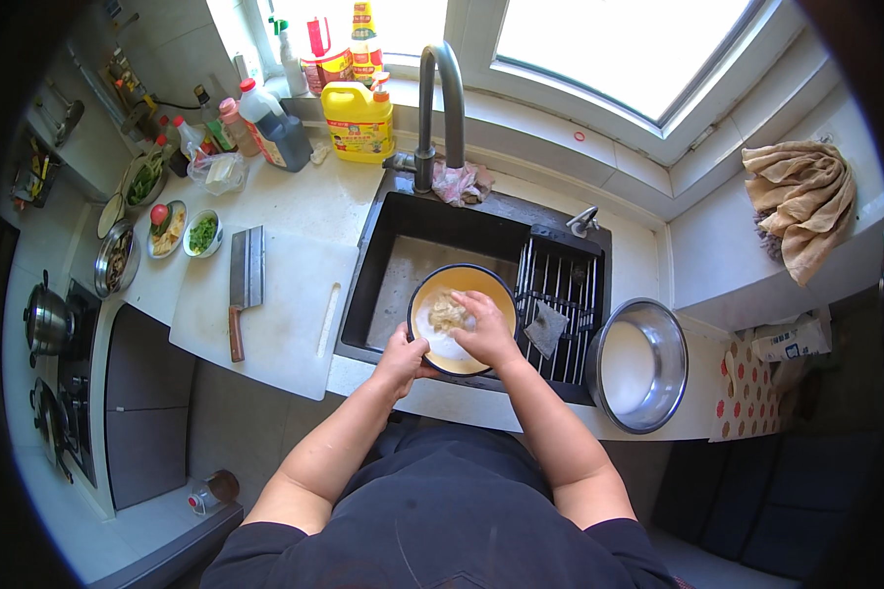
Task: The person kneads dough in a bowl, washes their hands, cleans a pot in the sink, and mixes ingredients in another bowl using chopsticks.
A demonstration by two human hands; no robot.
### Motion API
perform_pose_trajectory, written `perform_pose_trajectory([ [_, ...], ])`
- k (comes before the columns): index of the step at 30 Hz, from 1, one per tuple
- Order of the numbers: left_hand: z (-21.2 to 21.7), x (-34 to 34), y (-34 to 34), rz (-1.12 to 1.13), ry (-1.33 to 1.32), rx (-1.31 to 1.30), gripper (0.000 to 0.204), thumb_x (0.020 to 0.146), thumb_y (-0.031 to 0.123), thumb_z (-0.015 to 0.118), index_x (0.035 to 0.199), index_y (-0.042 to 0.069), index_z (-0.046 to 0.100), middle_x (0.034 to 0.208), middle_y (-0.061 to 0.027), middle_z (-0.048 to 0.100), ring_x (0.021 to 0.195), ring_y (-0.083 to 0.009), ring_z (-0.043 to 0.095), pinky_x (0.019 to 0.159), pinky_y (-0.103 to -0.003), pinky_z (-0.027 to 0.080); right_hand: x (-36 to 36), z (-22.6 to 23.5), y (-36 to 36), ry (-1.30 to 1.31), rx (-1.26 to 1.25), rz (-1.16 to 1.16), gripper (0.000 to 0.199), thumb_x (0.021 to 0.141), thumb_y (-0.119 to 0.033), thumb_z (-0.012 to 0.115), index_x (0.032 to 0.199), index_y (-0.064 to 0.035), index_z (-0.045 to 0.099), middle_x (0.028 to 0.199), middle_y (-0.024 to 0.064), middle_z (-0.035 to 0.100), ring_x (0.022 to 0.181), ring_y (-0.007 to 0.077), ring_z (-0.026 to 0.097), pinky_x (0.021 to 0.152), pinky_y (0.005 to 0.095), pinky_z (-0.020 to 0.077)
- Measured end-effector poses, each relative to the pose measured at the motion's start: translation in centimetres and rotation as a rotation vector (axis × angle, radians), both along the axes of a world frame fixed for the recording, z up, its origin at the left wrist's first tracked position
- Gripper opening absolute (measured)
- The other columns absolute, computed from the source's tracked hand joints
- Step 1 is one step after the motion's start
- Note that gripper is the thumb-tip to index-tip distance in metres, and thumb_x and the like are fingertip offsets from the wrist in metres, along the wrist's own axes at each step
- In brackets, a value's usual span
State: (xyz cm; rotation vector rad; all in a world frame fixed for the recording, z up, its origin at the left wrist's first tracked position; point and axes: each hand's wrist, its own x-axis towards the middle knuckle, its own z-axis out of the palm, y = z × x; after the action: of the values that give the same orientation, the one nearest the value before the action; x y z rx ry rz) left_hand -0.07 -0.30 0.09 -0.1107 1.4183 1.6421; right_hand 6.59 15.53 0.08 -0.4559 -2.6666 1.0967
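Note:
Over the dark sink (391, 265) I hold a round bowl (465, 276) with a yellow inside and a dark rim. My left hand (403, 358) is closed on its near left side, thumb over the rim and fingers partly hidden beneath. Inside the bowl, a soft, pale beige lump (446, 312) sits among whitish liquid; its kind is unclear. The bent fingers of my right hand (487, 334) press around the lump's right side. A grey cloth or pad (546, 329) lies on the wire rack (570, 270) just right of the bowl.
A metal basin (680, 365) stands right of the sink. On the left, a cleaver (248, 270) rests on a white cutting board (290, 334), near a bowl of chopped greens (203, 234). Behind rise the faucet (425, 162), a yellow jug (358, 123) and several bottles.

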Motion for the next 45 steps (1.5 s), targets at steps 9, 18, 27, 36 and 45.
perform_pose_trajectory([
  [9, -0.1, 0.4, 0.7, -0.045, 0.016, -0.013, 0.038, 0.077, 0.000, 0.042, 0.115, 0.003, 0.037, 0.099, -0.0157, 0.056, 0.079, -0.0265, 0.065, 0.062, -0.038, 0.058, -1.4, -0.9, -2.6, -0.206, 0.179, -0.211, 0.031, 0.072, -0.027, 0.067, 0.092, -0.0024, 0.066, 0.093, 0.0212, 0.058, 0.081, 0.0350, 0.061, 0.074, 0.0414, 0.0500],
  [18, 0.0, 0.4, 0.4, -0.035, -0.015, -0.022, 0.040, 0.076, 0.000, 0.042, 0.116, 0.003, 0.037, 0.099, -0.0149, 0.057, 0.076, -0.0256, 0.066, 0.061, -0.037, 0.059, -1.8, -3.7, -1.3, -0.055, 0.203, -0.113, 0.017, 0.070, -0.011, 0.063, 0.085, -0.0065, 0.070, 0.075, 0.0150, 0.064, 0.072, 0.0305, 0.062, 0.069, 0.0381, 0.0505],
  [27, -0.1, -0.2, 0.4, -0.038, 0.009, 0.004, 0.039, 0.076, 0.000, 0.041, 0.115, 0.003, 0.037, 0.098, -0.0152, 0.057, 0.078, -0.0266, 0.066, 0.061, -0.037, 0.058, -1.6, 0.1, -1.8, 0.004, 0.221, -0.098, 0.022, 0.069, -0.025, 0.069, 0.085, -0.0097, 0.069, 0.090, 0.0136, 0.062, 0.075, 0.0331, 0.062, 0.071, 0.0410, 0.0506],
  [36, -0.4, 0.1, 0.4, -0.041, -0.028, -0.008, 0.039, 0.077, -0.001, 0.040, 0.116, 0.003, 0.036, 0.099, -0.0163, 0.057, 0.079, -0.0269, 0.066, 0.062, -0.038, 0.059, -1.5, -1.9, -1.0, -0.018, 0.108, -0.054, 0.015, 0.073, -0.020, 0.068, 0.075, -0.0051, 0.069, 0.069, 0.0160, 0.062, 0.061, 0.0318, 0.059, 0.062, 0.0391, 0.0482],
  [45, -0.1, 0.0, 0.3, -0.016, -0.023, 0.019, 0.040, 0.078, 0.002, 0.044, 0.117, 0.002, 0.038, 0.102, -0.0154, 0.055, 0.080, -0.0243, 0.064, 0.060, -0.037, 0.058, -1.5, -0.1, -0.4, -0.123, -0.238, -0.078, 0.024, 0.072, -0.027, 0.070, 0.084, -0.0055, 0.071, 0.074, 0.0148, 0.067, 0.065, 0.0236, 0.065, 0.064, 0.0312, 0.0499],
])
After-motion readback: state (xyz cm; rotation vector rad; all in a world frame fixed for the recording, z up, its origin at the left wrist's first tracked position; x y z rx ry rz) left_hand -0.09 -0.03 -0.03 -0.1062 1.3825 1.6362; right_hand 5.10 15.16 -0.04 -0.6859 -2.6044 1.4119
